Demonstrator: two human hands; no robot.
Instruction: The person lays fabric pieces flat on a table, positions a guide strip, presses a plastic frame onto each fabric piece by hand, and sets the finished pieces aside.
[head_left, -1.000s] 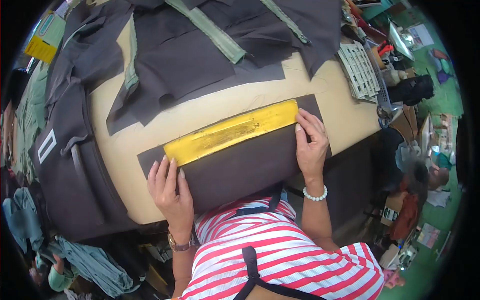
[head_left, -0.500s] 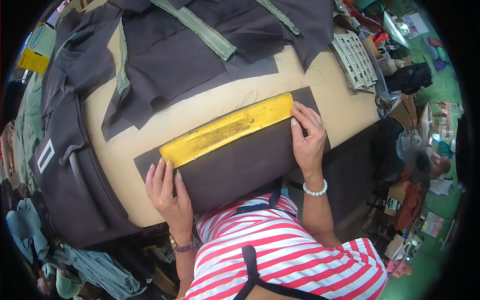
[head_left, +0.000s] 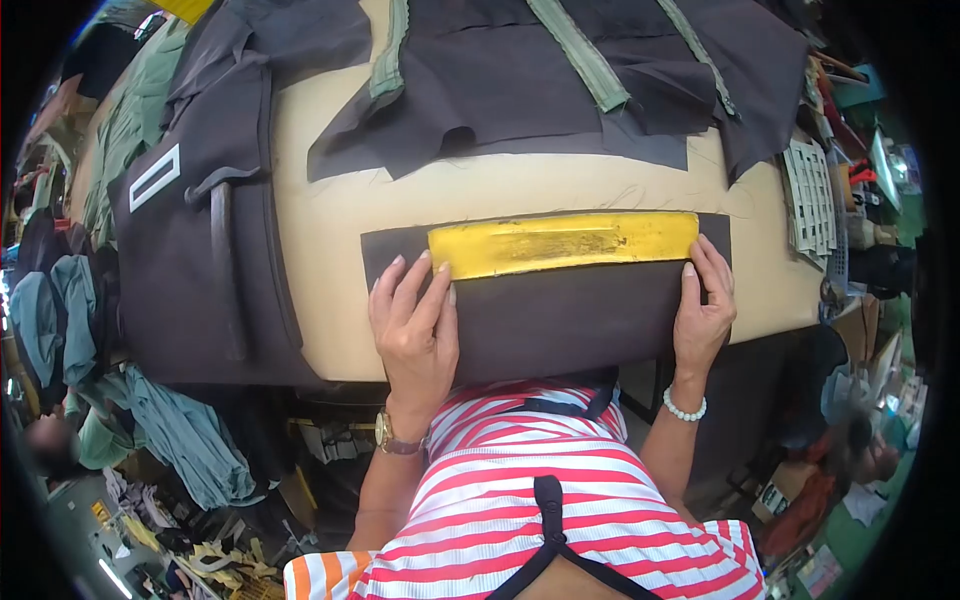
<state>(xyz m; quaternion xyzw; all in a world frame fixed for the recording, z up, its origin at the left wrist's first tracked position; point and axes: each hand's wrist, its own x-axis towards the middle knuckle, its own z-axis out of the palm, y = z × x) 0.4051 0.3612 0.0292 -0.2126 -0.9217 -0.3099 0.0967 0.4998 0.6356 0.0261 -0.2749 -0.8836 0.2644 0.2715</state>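
A long, flat yellow strip (head_left: pixel 563 244) with dark smudges lies across a dark fabric piece (head_left: pixel 560 325), near that piece's far edge. My left hand (head_left: pixel 415 325) rests on the fabric with its fingers apart, the fingertips touching the strip's left end. At the other end, the fingers and thumb of my right hand (head_left: pixel 703 300) are spread around the strip's right corner, touching it and the cloth. Both hands lie against the strip and fabric without lifting them.
Dark cut fabric (head_left: pixel 540 95) with green strips (head_left: pixel 580 55) covers the table's far side. On the left, folded dark cloth (head_left: pixel 190 290) carries a white rectangular frame (head_left: pixel 154 178) and a dark curved tool (head_left: pixel 222 265). A pale slotted rack (head_left: pixel 810 200) stands at right.
The camera view has turned, so the table and strip now appear more level and farther right. Both hands stay at the strip's two ends.
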